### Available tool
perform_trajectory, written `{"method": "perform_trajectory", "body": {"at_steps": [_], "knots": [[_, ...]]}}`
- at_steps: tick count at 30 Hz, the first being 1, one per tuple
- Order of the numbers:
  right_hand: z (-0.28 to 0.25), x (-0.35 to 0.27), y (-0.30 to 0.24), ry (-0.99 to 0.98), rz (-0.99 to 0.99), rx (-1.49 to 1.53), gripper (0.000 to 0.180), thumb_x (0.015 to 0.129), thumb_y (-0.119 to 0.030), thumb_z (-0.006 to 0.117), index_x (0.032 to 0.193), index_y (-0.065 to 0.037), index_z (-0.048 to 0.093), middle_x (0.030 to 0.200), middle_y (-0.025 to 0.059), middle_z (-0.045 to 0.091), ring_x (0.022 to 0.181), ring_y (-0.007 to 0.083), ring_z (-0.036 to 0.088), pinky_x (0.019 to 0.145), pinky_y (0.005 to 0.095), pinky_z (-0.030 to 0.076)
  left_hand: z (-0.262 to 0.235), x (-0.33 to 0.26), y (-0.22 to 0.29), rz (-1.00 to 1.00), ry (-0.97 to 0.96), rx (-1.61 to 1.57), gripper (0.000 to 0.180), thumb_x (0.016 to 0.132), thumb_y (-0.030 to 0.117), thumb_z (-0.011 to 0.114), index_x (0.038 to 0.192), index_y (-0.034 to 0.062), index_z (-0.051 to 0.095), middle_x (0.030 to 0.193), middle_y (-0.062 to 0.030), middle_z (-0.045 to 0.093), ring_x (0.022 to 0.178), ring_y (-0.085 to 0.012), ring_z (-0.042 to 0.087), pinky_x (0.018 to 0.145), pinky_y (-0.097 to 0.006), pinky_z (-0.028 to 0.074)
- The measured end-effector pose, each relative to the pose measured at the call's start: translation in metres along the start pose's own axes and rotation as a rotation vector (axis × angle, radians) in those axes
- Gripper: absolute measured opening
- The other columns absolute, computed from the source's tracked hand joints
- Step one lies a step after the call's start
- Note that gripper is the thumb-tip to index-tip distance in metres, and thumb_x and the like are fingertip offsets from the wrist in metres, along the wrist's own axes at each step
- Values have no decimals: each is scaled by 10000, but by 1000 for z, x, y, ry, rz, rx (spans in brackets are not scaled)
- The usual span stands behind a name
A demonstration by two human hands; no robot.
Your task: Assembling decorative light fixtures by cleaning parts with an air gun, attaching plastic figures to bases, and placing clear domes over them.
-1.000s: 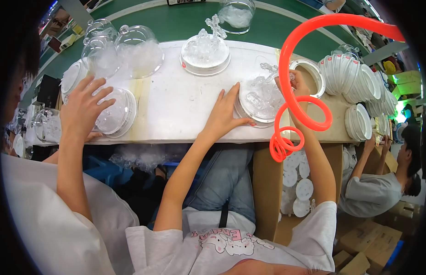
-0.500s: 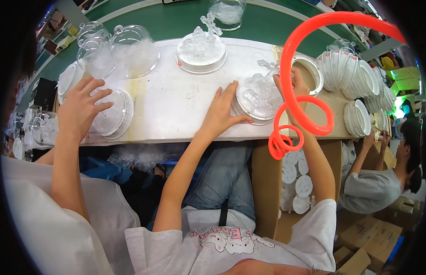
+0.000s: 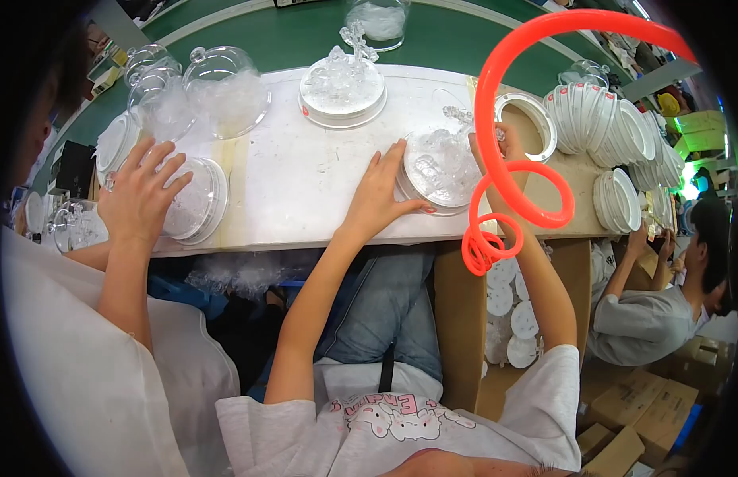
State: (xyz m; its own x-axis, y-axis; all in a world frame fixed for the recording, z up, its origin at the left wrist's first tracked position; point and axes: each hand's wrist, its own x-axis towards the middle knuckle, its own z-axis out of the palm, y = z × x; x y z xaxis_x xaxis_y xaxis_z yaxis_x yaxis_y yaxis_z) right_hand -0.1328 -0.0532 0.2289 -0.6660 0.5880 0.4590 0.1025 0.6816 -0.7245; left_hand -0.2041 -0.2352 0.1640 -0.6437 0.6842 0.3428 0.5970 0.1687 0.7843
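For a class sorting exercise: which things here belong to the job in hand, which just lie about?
Job in hand:
- round white base, at the left hand
- clear ornaments on it, by the right hand

Apparently lying about:
- lower-right cardboard boxes
- black box, left

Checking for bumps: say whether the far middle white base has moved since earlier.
No; the white base keeps its spacing from the yellowish tape strip on the tabletop.
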Motion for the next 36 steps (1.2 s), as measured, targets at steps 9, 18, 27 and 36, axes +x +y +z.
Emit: {"method": "perform_trajectory", "body": {"at_steps": [9,18,27,36], "knots": [[-2,-6,-7,27,-4,-104,291,722,-156,701,958,-44,575,730,95,661,651,175,631,610,282,498,1,-2,-3,-2,-29,6,953,584,420,773,1309,7,312,1338,-198,384,1234,-320,386,1043,-467,258],[-6,-7,-3,-25,57,-96,331,742,-182,687,1004,-46,537,748,125,648,674,227,638,608,328,489,3,-1,-2,146,34,206,906,607,484,731,1281,-2,370,1331,-212,387,1229,-353,384,1012,-454,308],[-4,-5,-5,-125,80,2,334,781,-209,626,1061,-57,525,915,161,636,793,316,617,674,419,484,-3,-3,1,178,66,289,922,617,528,698,1274,-32,373,1328,-205,396,1212,-362,398,989,-442,338],[-15,-12,-15,-196,51,20,453,774,-179,678,1134,-6,463,821,87,576,722,182,548,636,292,445,0,-9,-1,195,64,328,881,647,530,677,1248,-50,396,1330,-204,393,1214,-368,391,999,-435,319]]}}
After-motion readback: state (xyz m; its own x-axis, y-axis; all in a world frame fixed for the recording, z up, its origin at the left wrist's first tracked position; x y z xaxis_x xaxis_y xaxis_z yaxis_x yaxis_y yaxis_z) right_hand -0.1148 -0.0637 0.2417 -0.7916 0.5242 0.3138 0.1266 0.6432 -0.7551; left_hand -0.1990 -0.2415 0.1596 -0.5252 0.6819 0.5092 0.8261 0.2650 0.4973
